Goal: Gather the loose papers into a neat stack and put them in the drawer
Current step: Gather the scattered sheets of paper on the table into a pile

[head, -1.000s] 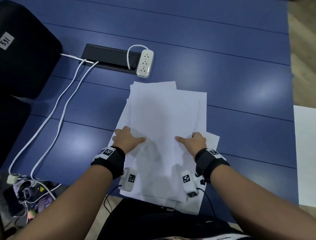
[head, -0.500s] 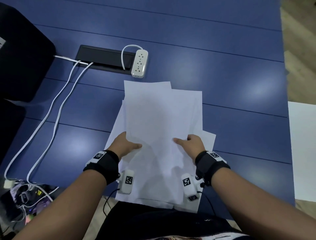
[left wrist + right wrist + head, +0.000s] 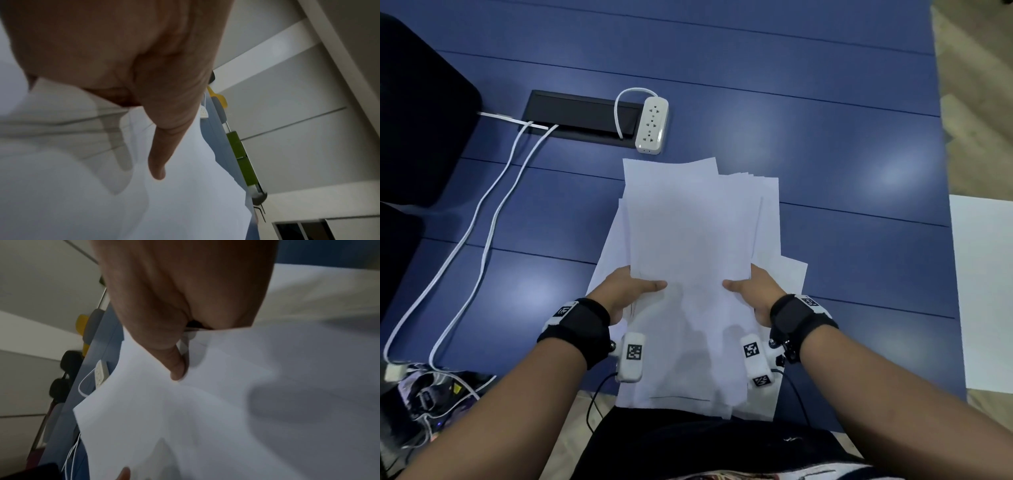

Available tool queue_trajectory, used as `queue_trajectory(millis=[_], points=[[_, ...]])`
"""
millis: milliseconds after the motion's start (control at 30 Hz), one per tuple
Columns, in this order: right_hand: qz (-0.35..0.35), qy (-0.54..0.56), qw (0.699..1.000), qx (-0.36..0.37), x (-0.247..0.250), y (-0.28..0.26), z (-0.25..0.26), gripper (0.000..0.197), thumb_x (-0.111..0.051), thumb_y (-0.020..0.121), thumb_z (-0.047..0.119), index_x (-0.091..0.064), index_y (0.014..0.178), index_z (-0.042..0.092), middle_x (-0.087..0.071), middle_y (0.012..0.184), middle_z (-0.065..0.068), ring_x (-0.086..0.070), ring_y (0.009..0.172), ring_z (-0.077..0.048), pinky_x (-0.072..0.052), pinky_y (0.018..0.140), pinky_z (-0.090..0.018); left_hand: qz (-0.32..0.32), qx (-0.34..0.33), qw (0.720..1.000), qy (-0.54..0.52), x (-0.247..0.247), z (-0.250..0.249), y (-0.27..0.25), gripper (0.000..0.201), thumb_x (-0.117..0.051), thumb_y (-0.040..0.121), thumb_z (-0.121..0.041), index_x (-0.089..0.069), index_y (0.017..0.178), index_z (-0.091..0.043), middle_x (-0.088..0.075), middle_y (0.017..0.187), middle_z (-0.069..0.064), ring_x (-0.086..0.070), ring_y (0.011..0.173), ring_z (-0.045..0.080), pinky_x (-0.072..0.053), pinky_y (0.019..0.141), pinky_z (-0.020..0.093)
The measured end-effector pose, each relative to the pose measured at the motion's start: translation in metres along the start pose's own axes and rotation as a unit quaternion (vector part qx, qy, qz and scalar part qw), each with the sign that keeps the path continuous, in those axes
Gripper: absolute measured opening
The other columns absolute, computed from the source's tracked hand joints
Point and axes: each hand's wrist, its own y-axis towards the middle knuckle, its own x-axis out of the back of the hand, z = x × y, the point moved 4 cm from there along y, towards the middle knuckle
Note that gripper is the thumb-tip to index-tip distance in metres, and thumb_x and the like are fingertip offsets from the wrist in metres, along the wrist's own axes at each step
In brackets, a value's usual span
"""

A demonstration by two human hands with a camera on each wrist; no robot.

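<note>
Gripping the papers (image 3: 698, 240) from both sides, left hand (image 3: 625, 291) and right hand (image 3: 755, 293) pinch thumb-over-sheet. Since a second ago, the bundle has risen off the table (image 3: 859, 137), edges remaining uneven; squaring is still required. Drawer not visible.

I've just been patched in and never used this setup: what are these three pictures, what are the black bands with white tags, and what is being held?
No robot here: a person works bare-handed. The big picture is from a head camera looking down at a blue table. The other two come from cameras strapped to the wrists, which are the black bands. The left hand and right hand each pinch a side of the papers, thumbs on top. The sheets remain uneven. A white power strip lies beyond them. No drawer is in view.
</note>
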Motion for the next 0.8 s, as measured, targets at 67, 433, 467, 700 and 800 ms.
queue_trajectory(millis=[67, 433, 467, 700, 800], points=[[0.011, 0.009, 1.000, -0.010, 0.006, 0.001, -0.001, 0.040, -0.071, 0.096, 0.004, -0.064, 0.134, 0.014, -0.073, 0.130, -0.003, -0.066, 0.123, -0.027, -0.048, 0.114, -0.044, 0.016, -0.015, 1.000, 0.003, -0.006, -0.005, -0.003, 0.040, -0.082, 0.093, -0.011, -0.071, 0.132, -0.017, -0.081, 0.123, 0.003, -0.075, 0.116, 0.025, -0.060, 0.097, 0.038], [0.070, 0.068, 0.995, 0.006, 0.022, -0.011, 0.009, 0.031, -0.069, 0.098, 0.006, -0.066, 0.126, 0.016, -0.075, 0.124, 0.003, -0.066, 0.118, -0.013, -0.049, 0.103, -0.029, 0.016, -0.052, 0.997, -0.047, -0.013, -0.015, -0.014, 0.063, -0.089, 0.087, -0.018, -0.049, 0.135, -0.025, -0.072, 0.127, -0.006, -0.069, 0.110, 0.008, -0.054, 0.077, 0.023], [0.079, 0.063, 0.995, 0.006, 0.021, -0.015, 0.013, 0.026, -0.069, 0.097, 0.005, -0.067, 0.118, 0.019, -0.076, 0.117, 0.008, -0.066, 0.110, -0.006, -0.048, 0.096, -0.023, 0.031, -0.058, 0.997, -0.039, -0.016, -0.018, -0.015, 0.058, -0.087, 0.089, -0.016, -0.051, 0.134, -0.027, -0.072, 0.126, -0.009, -0.067, 0.110, 0.003, -0.051, 0.075, 0.018], [0.062, 0.066, 0.995, 0.035, 0.035, -0.021, 0.035, 0.018, -0.067, 0.096, -0.002, -0.061, 0.098, 0.015, -0.069, 0.099, 0.005, -0.063, 0.096, -0.009, -0.045, 0.087, -0.016, 0.052, -0.097, 0.993, -0.046, -0.007, -0.030, -0.017, 0.050, -0.082, 0.093, -0.013, -0.062, 0.138, -0.022, -0.079, 0.128, -0.005, -0.075, 0.118, 0.014, -0.056, 0.104, 0.034], [0.070, 0.019, 0.997, 0.041, 0.027, -0.014, 0.033, 0.036, -0.067, 0.097, 0.001, -0.064, 0.131, 0.014, -0.075, 0.126, 0.000, -0.068, 0.121, -0.020, -0.050, 0.109, -0.035, 0.068, -0.071, 0.994, -0.049, -0.010, -0.029, -0.014, 0.044, -0.079, 0.095, -0.014, -0.066, 0.136, -0.019, -0.078, 0.130, 0.000, -0.076, 0.118, 0.019, -0.057, 0.104, 0.037]])
